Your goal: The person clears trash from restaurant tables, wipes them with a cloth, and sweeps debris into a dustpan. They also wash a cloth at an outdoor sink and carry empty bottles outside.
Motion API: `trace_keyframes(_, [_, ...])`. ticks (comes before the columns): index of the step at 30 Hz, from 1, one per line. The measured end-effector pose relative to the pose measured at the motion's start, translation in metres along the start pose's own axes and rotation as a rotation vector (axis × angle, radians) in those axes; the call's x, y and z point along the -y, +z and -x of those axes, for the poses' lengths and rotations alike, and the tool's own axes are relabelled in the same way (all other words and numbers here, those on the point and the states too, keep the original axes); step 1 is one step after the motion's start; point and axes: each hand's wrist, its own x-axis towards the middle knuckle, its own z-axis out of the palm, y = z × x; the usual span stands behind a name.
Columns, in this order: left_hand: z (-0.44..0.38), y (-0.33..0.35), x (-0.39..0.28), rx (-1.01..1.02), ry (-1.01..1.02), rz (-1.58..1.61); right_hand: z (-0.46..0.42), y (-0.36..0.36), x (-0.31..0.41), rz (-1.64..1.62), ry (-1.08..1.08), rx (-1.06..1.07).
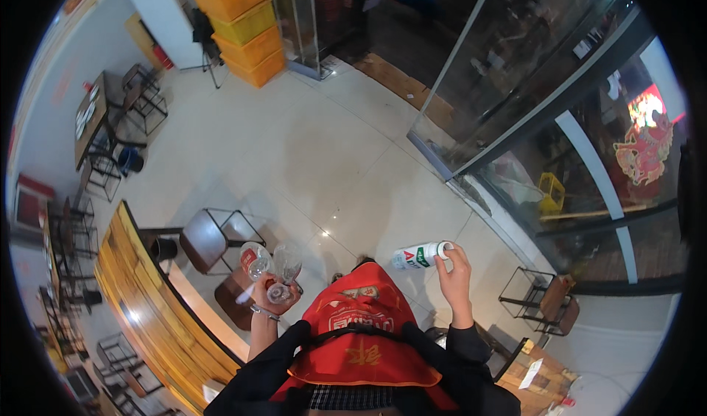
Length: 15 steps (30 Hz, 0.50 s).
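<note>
My left hand (276,293) grips several clear plastic bottles (287,264) by their necks, one of them with a red label. The wrist above it wears a metal watch or bracelet (265,312). Out to the right, my right hand (455,275) holds a white bottle (418,256) with green and red print by its open mouth end. The bottle lies nearly sideways in the air, its base pointing left. Between my arms hangs a red apron (359,316) bearing writing.
A wooden counter (149,311) curves along my left, stools (204,239) beside it. Ahead stand stacked yellow crates (251,46) and a glass door (469,68) opening onto a dark area. A chair (552,300) and a wooden table (538,372) are at right. Pale floor tiles (331,140) lie before me.
</note>
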Motion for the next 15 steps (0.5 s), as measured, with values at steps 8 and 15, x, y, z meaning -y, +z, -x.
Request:
trace_keyframes(8, [-0.086, 0.137, -0.065, -0.014, -0.056, -0.083, -0.123, 0.050, -0.039, 0.171, -0.002, -0.085])
trace_keyframes(15, [-0.138, 0.234, -0.114, -0.108, -0.027, -0.046, -0.287, 0.101, -0.034, 0.046, -0.022, -0.074])
